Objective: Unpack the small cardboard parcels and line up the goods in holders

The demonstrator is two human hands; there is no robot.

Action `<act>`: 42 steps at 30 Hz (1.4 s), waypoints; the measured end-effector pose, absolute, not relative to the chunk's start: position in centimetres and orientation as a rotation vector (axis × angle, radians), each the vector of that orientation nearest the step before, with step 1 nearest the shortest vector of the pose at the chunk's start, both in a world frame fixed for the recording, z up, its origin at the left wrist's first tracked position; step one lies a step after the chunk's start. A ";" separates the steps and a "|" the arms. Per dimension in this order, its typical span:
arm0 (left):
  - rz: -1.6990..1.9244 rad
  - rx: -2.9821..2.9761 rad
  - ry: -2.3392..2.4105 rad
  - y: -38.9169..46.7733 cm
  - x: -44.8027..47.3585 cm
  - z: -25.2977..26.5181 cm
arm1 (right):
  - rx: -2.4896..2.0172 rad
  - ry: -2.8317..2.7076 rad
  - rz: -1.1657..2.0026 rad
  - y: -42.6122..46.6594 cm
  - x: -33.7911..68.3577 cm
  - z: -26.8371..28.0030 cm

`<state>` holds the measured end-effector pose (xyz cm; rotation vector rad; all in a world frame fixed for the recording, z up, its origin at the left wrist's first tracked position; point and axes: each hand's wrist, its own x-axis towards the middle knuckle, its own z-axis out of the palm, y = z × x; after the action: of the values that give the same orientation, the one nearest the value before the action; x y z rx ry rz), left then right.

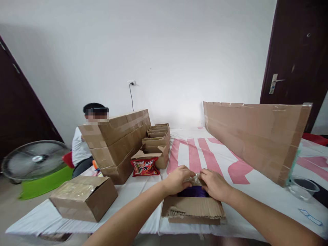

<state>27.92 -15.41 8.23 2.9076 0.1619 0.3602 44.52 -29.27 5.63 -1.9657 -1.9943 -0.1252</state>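
In front of me a small cardboard box [194,206] stands near the table's front edge, its torn near flap folded outward. Something dark purple and shiny [193,192] shows inside; I cannot make out its kind. My left hand [179,180] curls its fingers on the left part of the box's far flap. On the right part of that flap, my right hand [214,184] has its fingers closed too. Crinkled clear tape [195,178] shows between the two hands. Left of the box lies a red snack packet [145,167], leaning against an open carton.
A taped closed box [83,198] sits at the table's left. Behind it rises a wall of stacked cartons [120,140], beside a row of open boxes [156,143]. A tall cardboard panel [256,136] and clear bowl [303,187] stand right. Another person [82,147] sits far left.
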 end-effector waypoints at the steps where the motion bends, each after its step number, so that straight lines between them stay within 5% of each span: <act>1: 0.339 2.919 0.129 -15.7 28.6 8.0 | -1.973 -1.996 -0.125 -29.3 44.5 5.7; 9: 0.334 2.894 0.095 -13.9 27.3 7.7 | -1.977 -2.011 -0.106 -29.6 44.6 5.7; 42: 0.266 2.512 1.319 -10.9 26.9 9.2 | -2.002 -2.062 -0.157 -29.9 44.6 5.9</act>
<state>26.94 -10.90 9.18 2.5123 1.3187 0.2655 44.56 -29.85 5.92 -2.0021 -2.0623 -0.1572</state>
